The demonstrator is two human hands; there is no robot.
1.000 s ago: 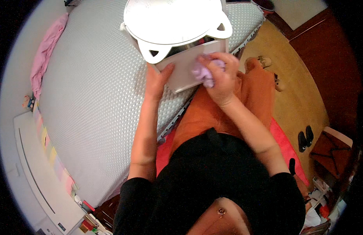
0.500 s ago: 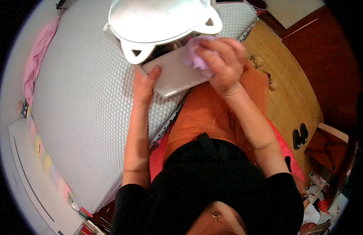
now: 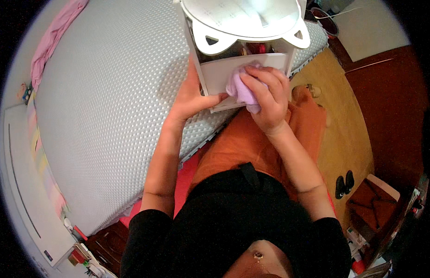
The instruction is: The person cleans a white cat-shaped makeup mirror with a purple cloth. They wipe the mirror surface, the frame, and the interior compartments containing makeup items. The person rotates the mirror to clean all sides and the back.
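Nearest: person's black top [image 3: 238,222], orange trousers [image 3: 233,148]. Then R hand [image 3: 271,95], fingers bunched on purple cloth [image 3: 244,90], pressing it to front panel [image 3: 217,74] of white box [image 3: 202,76]. Prog: looks mid-job; cloth covers only mid panel, L part bare; no visible marks, so can't tell what's done vs left. L hand [image 3: 189,102] spread round box's lower L corner, thumb on front, fingers mostly hidden by side; tightness can't tell. Box at edge of mattress [image 3: 117,92]; resting or held up, unclear. Glossy cat-eared panel [image 3: 243,18] up top, neither hand on it; sm. red item [image 3: 256,48] inside, under it. Far: dark slippers [image 3: 345,184] on floor [image 3: 349,139].
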